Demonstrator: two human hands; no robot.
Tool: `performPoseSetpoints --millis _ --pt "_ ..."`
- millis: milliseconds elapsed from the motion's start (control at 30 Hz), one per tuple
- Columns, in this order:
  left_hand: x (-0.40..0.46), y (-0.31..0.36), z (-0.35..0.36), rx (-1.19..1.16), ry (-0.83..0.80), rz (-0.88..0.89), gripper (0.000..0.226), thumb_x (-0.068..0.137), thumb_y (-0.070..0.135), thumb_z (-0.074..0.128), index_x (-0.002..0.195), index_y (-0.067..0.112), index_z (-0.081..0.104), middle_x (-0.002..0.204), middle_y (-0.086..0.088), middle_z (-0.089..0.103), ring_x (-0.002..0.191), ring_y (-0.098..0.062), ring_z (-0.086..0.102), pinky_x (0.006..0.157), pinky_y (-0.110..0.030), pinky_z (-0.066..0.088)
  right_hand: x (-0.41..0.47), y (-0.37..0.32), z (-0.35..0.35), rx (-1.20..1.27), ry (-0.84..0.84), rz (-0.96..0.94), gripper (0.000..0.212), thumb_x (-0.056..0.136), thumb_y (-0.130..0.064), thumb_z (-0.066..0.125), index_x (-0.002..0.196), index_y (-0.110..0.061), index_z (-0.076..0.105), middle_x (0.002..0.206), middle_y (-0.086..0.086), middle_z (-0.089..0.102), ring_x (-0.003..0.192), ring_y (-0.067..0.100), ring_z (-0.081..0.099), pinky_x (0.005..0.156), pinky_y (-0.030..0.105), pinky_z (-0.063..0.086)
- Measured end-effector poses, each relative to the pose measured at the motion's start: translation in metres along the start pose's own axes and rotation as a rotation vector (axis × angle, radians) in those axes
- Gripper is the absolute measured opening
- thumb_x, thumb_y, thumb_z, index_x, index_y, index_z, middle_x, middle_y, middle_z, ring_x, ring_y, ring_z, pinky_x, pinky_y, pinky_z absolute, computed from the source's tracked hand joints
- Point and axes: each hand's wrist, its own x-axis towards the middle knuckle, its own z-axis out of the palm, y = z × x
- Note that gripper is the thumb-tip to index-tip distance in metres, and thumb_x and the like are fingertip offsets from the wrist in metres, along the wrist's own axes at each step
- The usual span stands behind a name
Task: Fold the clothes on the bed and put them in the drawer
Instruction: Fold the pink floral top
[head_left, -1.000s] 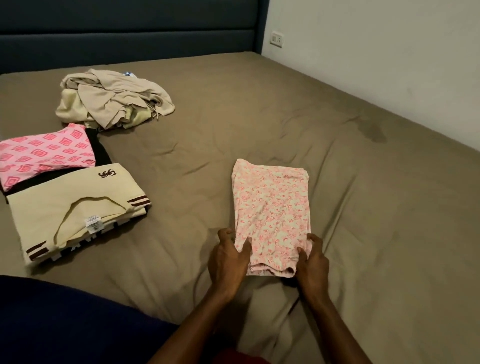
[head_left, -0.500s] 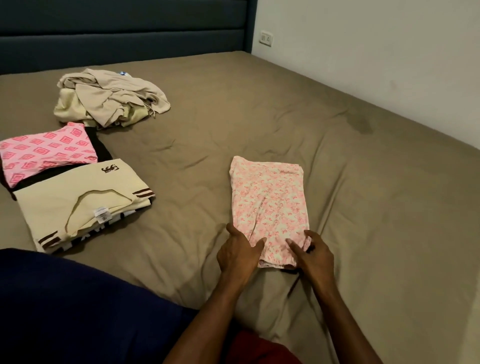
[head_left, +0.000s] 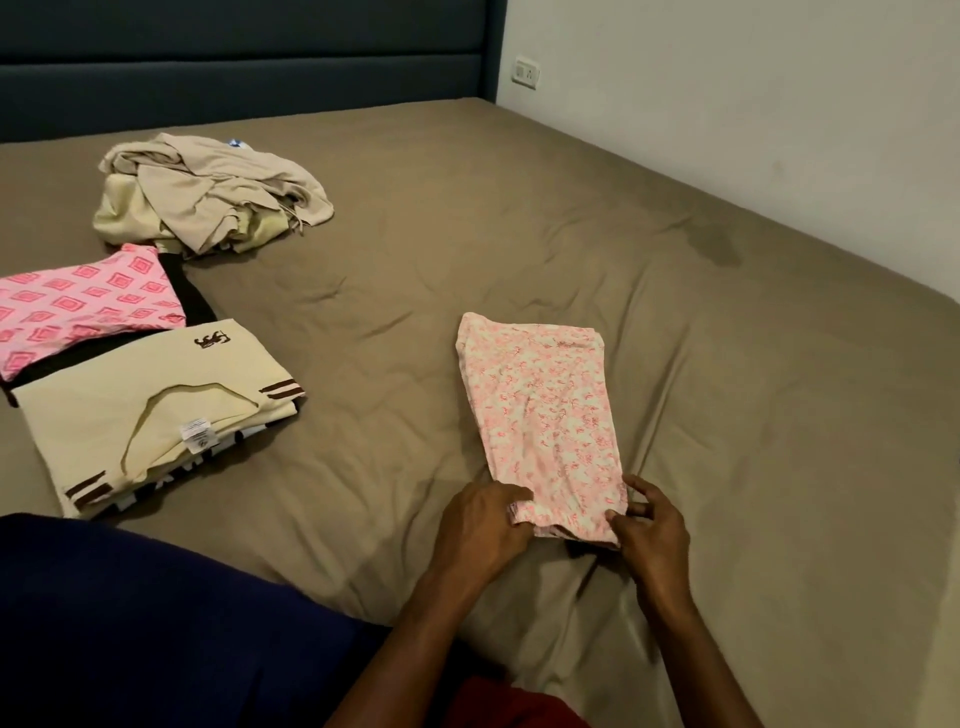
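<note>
Now both hands, left hand (head_left: 480, 525), right hand (head_left: 652, 530), pinching floral garment (head_left: 545, 410)

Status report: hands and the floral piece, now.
Left hand and right hand each grip the near edge of the floral garment. Garment folded flat on bed. Nothing obstructing.

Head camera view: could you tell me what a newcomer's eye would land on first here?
First, the pink floral garment lying mid-bed, its near edge pinched by the left hand and right hand. Next, at the left, the folded cream shirt and the pink diamond-print garment, with an unfolded beige pile behind them.
</note>
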Motion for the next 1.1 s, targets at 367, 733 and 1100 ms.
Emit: performPoseSetpoints --millis 367,733,1100 --pt "0.001 -0.023 -0.002 0.219 -0.156 0.006 0.06 0.085 0.029 0.078 0.14 0.026 0.057 0.139 0.0 0.06 0.125 -0.019 0.053 0.095 -0.021 0.036 -0.015 0.003 0.016 -0.36 0.111 -0.142 0.017 0.089 -0.016 0.065 0.082 -0.008 0.078 0.079 0.012 0.065 0.064 0.02 0.06 0.061 0.031 0.042" --pt "0.037 -0.016 -0.03 0.117 0.272 0.007 0.035 0.086 0.017 0.071 0.12 0.021 0.075 0.105 -0.005 0.073 0.098 -0.025 0.067 0.078 -0.025 0.043 0.036 -0.023 0.027 -0.598 0.097 -0.248 0.018 0.089 -0.017 0.068 0.102 -0.006 0.073 0.117 0.016 0.06 0.1 0.029 0.061 0.079 0.035 0.049" --pt "0.158 -0.069 -0.007 0.588 -0.078 0.137 0.081 0.098 0.067 0.011 0.162 0.019 0.023 0.169 -0.002 0.02 0.155 -0.03 0.02 0.117 -0.06 0.028 0.123 0.001 0.086 -0.827 -0.235 -0.446 0.088 0.098 -0.072 0.013 0.165 -0.014 0.017 0.172 0.007 0.012 0.158 0.025 0.016 0.128 0.045 0.015"
